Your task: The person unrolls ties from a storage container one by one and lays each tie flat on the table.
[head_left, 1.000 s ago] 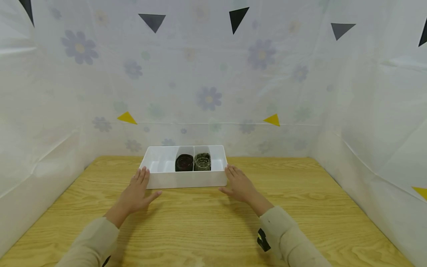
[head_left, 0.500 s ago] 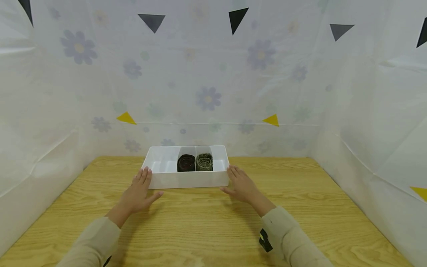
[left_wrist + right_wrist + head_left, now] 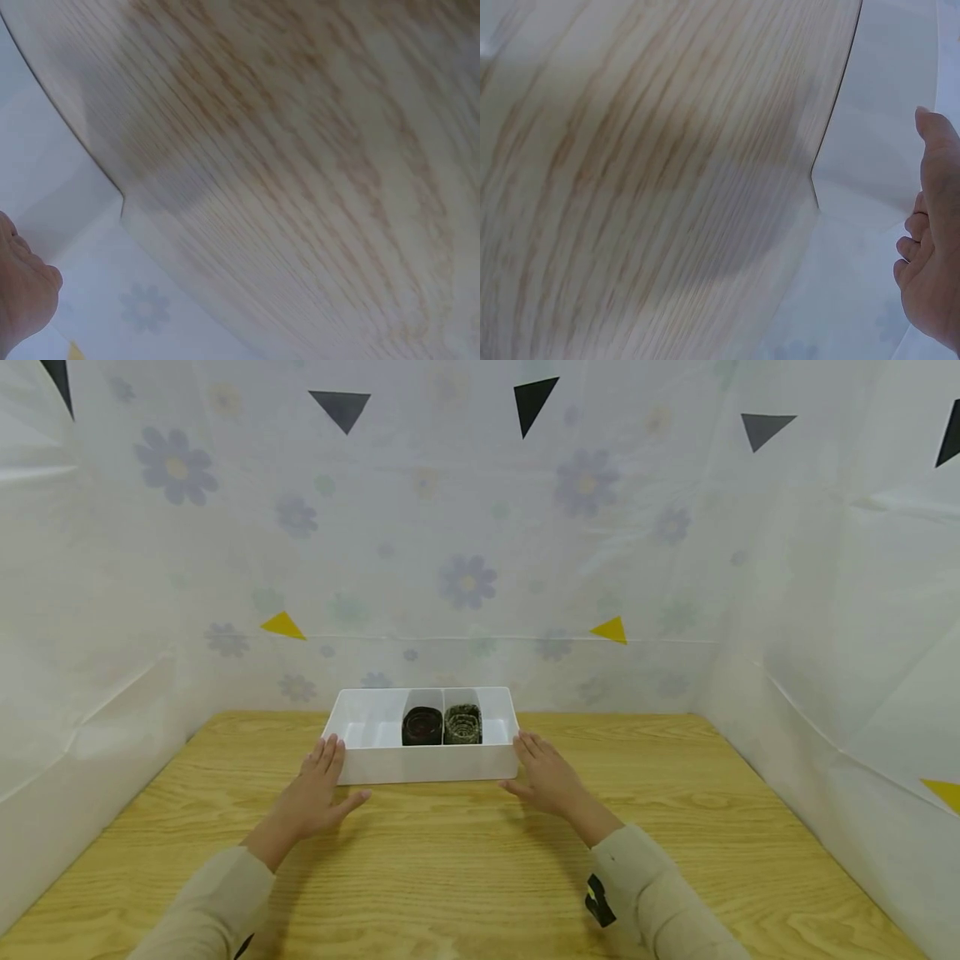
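Observation:
A white divided box (image 3: 427,766) stands on the wooden table near the back wall. Inside, a dark rolled-up item (image 3: 422,727) and a mottled grey-green rolled-up item (image 3: 462,725) sit side by side in neighbouring compartments; their kind is unclear. My left hand (image 3: 311,793) lies along the box's left end, its fingers fairly straight and the thumb spread away. At the other end, my right hand (image 3: 551,781) rests its extended fingers on the box's right front corner. In the right wrist view, the white box wall (image 3: 885,97) shows beside the right hand (image 3: 937,247).
The wooden table (image 3: 435,877) runs up to a white flowered sheet (image 3: 465,527) at the back. Similar white sheets hang on the left and right, with black, grey and yellow triangles stuck on them.
The white box has slid slightly to the right, with the rolled items inside it. Both hands have moved along with it, keeping their places at its ends.

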